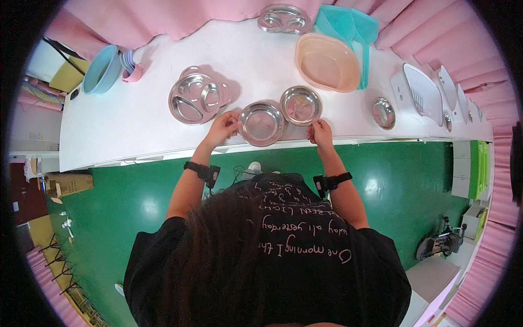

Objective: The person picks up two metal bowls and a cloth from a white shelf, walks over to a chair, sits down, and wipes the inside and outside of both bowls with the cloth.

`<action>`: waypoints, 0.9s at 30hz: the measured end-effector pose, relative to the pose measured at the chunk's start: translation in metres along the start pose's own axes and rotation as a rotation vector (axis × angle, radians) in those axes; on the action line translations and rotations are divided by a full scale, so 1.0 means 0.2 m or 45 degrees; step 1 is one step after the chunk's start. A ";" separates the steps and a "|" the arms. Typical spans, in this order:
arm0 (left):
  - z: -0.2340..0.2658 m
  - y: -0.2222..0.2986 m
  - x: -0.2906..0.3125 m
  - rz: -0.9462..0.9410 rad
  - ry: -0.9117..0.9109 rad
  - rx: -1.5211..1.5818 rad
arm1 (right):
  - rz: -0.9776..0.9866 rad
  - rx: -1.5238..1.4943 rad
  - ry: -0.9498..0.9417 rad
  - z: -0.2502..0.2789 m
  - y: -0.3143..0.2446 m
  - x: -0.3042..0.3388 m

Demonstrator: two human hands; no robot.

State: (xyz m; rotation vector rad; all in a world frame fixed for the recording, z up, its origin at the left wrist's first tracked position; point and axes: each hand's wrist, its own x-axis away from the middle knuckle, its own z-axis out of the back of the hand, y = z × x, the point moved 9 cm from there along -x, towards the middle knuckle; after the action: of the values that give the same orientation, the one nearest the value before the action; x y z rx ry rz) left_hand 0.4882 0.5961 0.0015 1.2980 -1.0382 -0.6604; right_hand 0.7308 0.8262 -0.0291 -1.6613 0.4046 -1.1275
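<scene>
Two round stainless steel bowls stand side by side near the front edge of the white table. My left hand (pixel 224 128) has its fingers closed on the rim of the left steel bowl (pixel 261 125), at that bowl's left side. With closed fingers, my right hand (pixel 320 133) pinches the lower right rim of the right steel bowl (pixel 301 104), which sits slightly farther back. The bowls' rims meet or nearly meet; I cannot tell which. Just beyond my left hand lies a divided steel plate (pixel 188 111) with rounded ears.
A peach basin (pixel 327 61) and a teal dustpan-like piece (pixel 366 32) lie behind the bowls, beside another divided steel plate (pixel 284 19). Left are a blue basin (pixel 102 71) and a pink cup (pixel 133 73). A small steel bowl (pixel 383 113) and white rack (pixel 419 92) stand right.
</scene>
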 end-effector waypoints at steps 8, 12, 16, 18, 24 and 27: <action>0.02 -0.02 0.00 0.079 0.025 -0.123 | 0.149 -0.201 0.079 -0.01 -0.18 0.03; 0.00 -0.03 0.00 0.107 -0.025 -0.075 | 0.184 -0.250 -0.091 -0.07 -0.19 0.09; 0.01 -0.03 0.00 0.137 -0.024 -0.076 | 0.144 -0.216 -0.322 -0.23 -0.19 0.17; 0.01 -0.02 0.00 0.128 -0.040 -0.093 | 0.120 -0.169 -0.376 -0.30 -0.15 0.20; 0.01 -0.04 -0.01 0.159 -0.079 0.081 | 0.078 -0.010 -0.553 -0.47 -0.07 0.27; 0.00 -0.02 -0.01 0.123 -0.090 0.062 | 0.047 0.001 -0.562 -0.49 -0.05 0.28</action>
State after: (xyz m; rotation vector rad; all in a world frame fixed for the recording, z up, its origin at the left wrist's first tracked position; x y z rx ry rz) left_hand 0.4876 0.5962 -0.0035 1.2654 -1.1734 -0.6144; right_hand 0.6749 0.7353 0.0073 -1.8339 0.1497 -0.7035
